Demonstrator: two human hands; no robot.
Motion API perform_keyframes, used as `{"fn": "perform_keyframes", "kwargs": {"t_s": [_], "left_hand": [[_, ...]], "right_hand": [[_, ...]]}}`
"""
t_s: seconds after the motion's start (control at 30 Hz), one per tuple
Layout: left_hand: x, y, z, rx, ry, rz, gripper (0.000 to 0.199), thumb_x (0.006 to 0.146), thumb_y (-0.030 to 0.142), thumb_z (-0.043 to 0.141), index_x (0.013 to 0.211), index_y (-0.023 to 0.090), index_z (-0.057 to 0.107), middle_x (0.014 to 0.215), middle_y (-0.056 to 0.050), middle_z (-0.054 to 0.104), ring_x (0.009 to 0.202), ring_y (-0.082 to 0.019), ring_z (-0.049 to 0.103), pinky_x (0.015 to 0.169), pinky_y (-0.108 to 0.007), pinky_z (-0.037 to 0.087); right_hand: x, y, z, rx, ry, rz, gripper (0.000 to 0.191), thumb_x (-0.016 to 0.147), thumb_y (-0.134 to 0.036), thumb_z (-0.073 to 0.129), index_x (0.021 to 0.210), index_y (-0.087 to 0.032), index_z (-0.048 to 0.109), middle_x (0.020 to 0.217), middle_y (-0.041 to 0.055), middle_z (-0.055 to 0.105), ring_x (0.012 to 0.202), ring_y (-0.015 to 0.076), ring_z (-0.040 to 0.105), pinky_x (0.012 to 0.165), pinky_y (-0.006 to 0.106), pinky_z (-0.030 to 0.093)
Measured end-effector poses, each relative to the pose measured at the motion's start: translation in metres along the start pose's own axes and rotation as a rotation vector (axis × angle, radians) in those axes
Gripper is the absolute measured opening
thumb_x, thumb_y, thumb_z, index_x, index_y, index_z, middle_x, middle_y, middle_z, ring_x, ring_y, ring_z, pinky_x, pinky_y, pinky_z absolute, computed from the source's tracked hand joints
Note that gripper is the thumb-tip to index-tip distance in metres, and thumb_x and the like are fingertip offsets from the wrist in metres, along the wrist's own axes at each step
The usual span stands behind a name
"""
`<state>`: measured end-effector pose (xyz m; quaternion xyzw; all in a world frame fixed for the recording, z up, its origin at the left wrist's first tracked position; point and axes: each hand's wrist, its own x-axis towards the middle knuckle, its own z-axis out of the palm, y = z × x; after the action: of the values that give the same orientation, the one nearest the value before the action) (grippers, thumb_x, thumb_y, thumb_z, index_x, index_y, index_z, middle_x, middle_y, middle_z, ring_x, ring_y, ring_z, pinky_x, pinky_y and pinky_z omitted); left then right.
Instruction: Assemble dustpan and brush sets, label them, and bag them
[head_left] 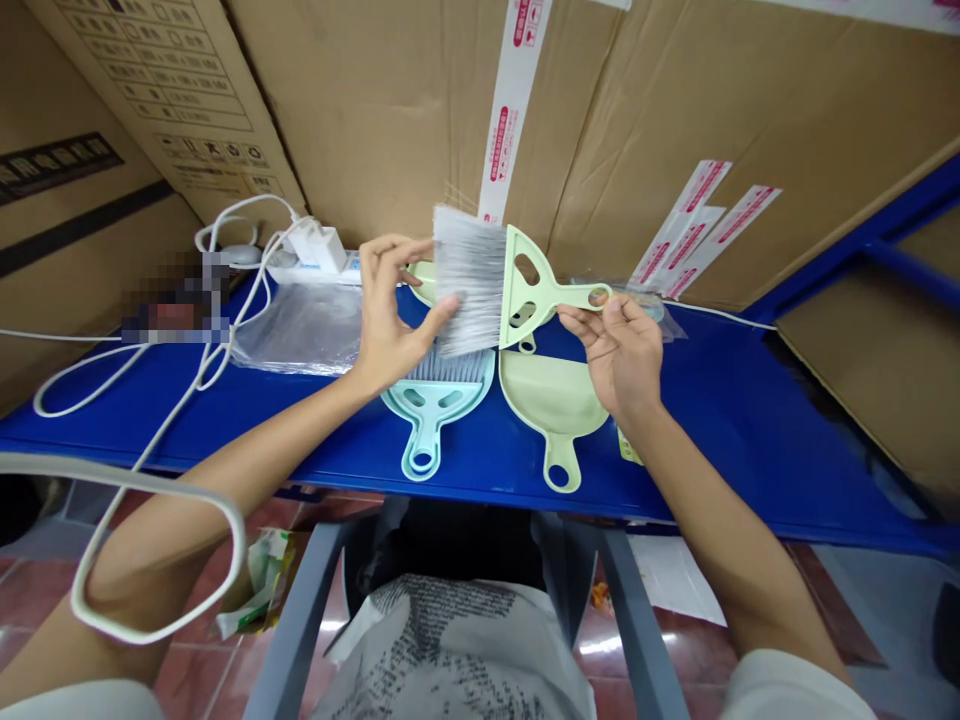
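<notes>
At ten o'clock from the pale green brush [516,288], a printed cardboard box [187,80]. At eight, in the foreground, a thick loop of white cable [157,633]; more turns further back, on the blue table [750,430]. At nine, a white power strip [349,265] with a plug in it, and just in front, clear plastic bags [300,325] lying flat. Between seven and eight, down on the tiled floor, a green and white wrapper [266,565].

Nearer on the nine o'clock side, the left hand [386,325]: thumb laid across the grey bristles, fingers raised at their far edge, thumb and fingers spread apart. Around seven, a light blue dustpan [486,385] with a light blue brush [433,412] nested inside, handles towards the wearer.

At centre, the green brush, held up above the table, bristles to nine o'clock, handle to three. At twelve, behind, a cardboard panel [420,120] with a strip of printed tape [504,140]. At five, just beside the blue pan, a pale green dustpan [551,400], handle towards the wearer.

At four, the right hand [626,350], thumb and fingers pinched together on the ringed end of the green handle. At three, far off, another cardboard box [877,350].
</notes>
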<state>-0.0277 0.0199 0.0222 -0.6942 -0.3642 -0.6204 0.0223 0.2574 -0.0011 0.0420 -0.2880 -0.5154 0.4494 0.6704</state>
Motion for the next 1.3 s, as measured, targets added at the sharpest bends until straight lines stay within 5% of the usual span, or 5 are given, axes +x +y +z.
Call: {"fn": "perform_keyframes", "kwargs": {"t_s": [0.1, 0.3, 0.6, 0.77, 1.3], "left_hand": [[0.002, -0.005, 0.002, -0.077, -0.028, -0.090, 0.076, 0.092, 0.067, 0.079, 0.154, 0.037, 0.049, 0.151, -0.015, 0.056, 0.134, -0.032, 0.059, 0.097, -0.045, 0.059], [0.013, -0.012, -0.004, -0.173, -0.090, -0.141, 0.064, 0.099, 0.072, 0.068, 0.152, 0.040, 0.051, 0.130, -0.010, 0.072, 0.114, -0.027, 0.072, 0.089, -0.041, 0.060], [0.012, -0.012, -0.004, -0.290, 0.009, -0.198, 0.036, 0.101, 0.060, 0.073, 0.095, 0.024, 0.075, 0.086, -0.004, 0.074, 0.075, -0.017, 0.066, 0.067, -0.032, 0.052], [0.012, -0.015, -0.001, -0.327, -0.010, -0.211, 0.037, 0.099, 0.059, 0.077, 0.091, 0.023, 0.074, 0.078, -0.002, 0.070, 0.066, -0.014, 0.061, 0.060, -0.030, 0.050], [0.012, -0.015, -0.005, -0.156, -0.039, -0.186, 0.038, 0.104, 0.059, 0.068, 0.102, 0.023, 0.081, 0.094, -0.006, 0.075, 0.087, -0.020, 0.070, 0.071, -0.032, 0.056]], "right_hand": [[0.001, 0.001, -0.002, -0.028, 0.000, 0.008, 0.043, 0.088, -0.059, 0.088, 0.091, -0.026, 0.061, 0.092, -0.0027, 0.069, 0.090, 0.0206, 0.084, 0.089, 0.036, 0.072], [-0.001, 0.000, -0.001, -0.053, -0.026, 0.017, 0.043, 0.089, -0.062, 0.086, 0.094, -0.025, 0.065, 0.087, -0.0024, 0.068, 0.086, 0.0208, 0.083, 0.086, 0.035, 0.072], [0.001, 0.003, -0.004, -0.041, -0.046, 0.058, 0.045, 0.085, -0.061, 0.090, 0.090, -0.024, 0.064, 0.090, -0.0023, 0.069, 0.080, 0.0178, 0.082, 0.079, 0.031, 0.071], [0.004, 0.003, -0.006, -0.005, -0.054, 0.029, 0.042, 0.088, -0.058, 0.089, 0.091, -0.023, 0.065, 0.087, -0.0033, 0.070, 0.075, 0.0167, 0.082, 0.077, 0.030, 0.071], [0.007, 0.004, -0.009, 0.006, 0.055, 0.003, 0.040, 0.086, -0.052, 0.091, 0.087, -0.023, 0.064, 0.089, -0.0034, 0.072, 0.076, 0.0187, 0.083, 0.073, 0.031, 0.072]]}}
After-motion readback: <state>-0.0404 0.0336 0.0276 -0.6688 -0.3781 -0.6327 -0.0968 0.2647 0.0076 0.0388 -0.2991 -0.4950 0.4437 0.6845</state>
